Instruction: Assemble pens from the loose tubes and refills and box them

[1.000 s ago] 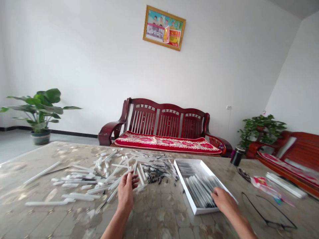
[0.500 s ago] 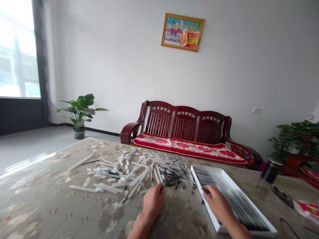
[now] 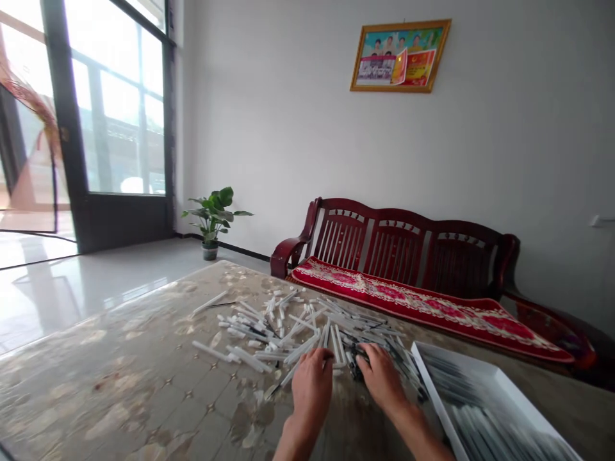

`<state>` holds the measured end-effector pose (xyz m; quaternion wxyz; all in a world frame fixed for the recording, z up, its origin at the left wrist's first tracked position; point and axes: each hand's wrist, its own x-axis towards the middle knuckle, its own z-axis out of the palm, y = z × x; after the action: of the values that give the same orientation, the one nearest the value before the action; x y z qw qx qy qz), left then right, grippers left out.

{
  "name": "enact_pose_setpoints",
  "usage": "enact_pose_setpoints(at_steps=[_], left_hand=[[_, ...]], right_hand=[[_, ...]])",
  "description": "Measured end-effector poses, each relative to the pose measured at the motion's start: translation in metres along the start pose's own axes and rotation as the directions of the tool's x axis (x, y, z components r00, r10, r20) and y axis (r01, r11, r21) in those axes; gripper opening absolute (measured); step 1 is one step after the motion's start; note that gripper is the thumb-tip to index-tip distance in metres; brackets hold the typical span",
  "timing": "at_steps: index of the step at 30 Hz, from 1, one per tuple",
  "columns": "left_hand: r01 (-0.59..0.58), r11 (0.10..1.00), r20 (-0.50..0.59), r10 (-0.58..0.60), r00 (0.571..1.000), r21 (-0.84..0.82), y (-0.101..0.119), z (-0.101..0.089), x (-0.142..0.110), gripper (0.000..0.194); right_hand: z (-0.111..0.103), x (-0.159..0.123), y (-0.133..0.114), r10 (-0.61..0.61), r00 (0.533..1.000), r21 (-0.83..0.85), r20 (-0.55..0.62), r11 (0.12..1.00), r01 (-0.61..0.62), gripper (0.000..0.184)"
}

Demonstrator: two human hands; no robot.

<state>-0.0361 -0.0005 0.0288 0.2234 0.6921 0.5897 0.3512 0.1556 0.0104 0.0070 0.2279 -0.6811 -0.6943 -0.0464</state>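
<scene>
A heap of white pen barrels (image 3: 269,333) and small black pen parts (image 3: 358,358) lies spread over the patterned table (image 3: 120,384). My left hand (image 3: 311,384) rests palm down at the near edge of the heap, its fingertips on white barrels. My right hand (image 3: 382,378) lies beside it, fingers curled over the black parts; what they grip is hidden. A white box (image 3: 490,410) with assembled pens in rows stands to the right of both hands.
A dark red wooden sofa (image 3: 408,256) with a red cushion stands behind the table. A potted plant (image 3: 211,218) sits by the wall near glass doors (image 3: 96,128). A framed picture (image 3: 398,54) hangs above the sofa.
The view has swung left. My right hand left the white box and moved left onto the black parts beside my left hand.
</scene>
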Motion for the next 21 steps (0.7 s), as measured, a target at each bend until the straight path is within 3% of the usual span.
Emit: enact_pose_setpoints(at_steps=[3,6,8,13,15,17,21], left_hand=[[0.142,0.989,-0.028,-0.141,0.990,0.035,0.001,-0.027,0.009,0.029],[0.211,0.964,-0.061,-0.203,0.977,0.162,-0.014,-0.059,0.022,0.039],[0.271,0.918,-0.110,-0.250,0.962,0.289,-0.034,-0.079,0.030,0.047],[0.551,0.710,-0.318,-0.450,0.834,0.438,-0.104,-0.117,0.049,0.060],[0.576,0.682,-0.302,-0.491,0.817,0.450,-0.124,-0.120,0.052,0.063],[0.546,0.684,-0.273,-0.475,0.836,0.483,-0.132,-0.114,0.053,0.063],[0.454,0.755,-0.181,-0.421,0.889,0.473,-0.116,-0.084,0.050,0.062]], right_hand=[[0.009,0.024,-0.018,0.008,0.999,-0.079,0.040,0.997,-0.005,0.040],[0.019,0.043,-0.033,0.026,0.996,-0.153,0.089,0.988,-0.012,0.046],[0.027,0.050,-0.040,0.032,0.993,-0.181,0.117,0.983,-0.011,0.048],[0.047,0.041,-0.043,-0.040,0.984,-0.179,0.174,0.981,0.072,0.046],[0.055,0.034,-0.040,-0.090,0.983,-0.164,0.162,0.980,0.117,0.045],[0.063,0.026,-0.036,-0.126,0.985,-0.146,0.120,0.979,0.143,0.044],[0.078,0.015,-0.028,-0.213,0.975,-0.111,-0.067,0.973,0.205,0.041]])
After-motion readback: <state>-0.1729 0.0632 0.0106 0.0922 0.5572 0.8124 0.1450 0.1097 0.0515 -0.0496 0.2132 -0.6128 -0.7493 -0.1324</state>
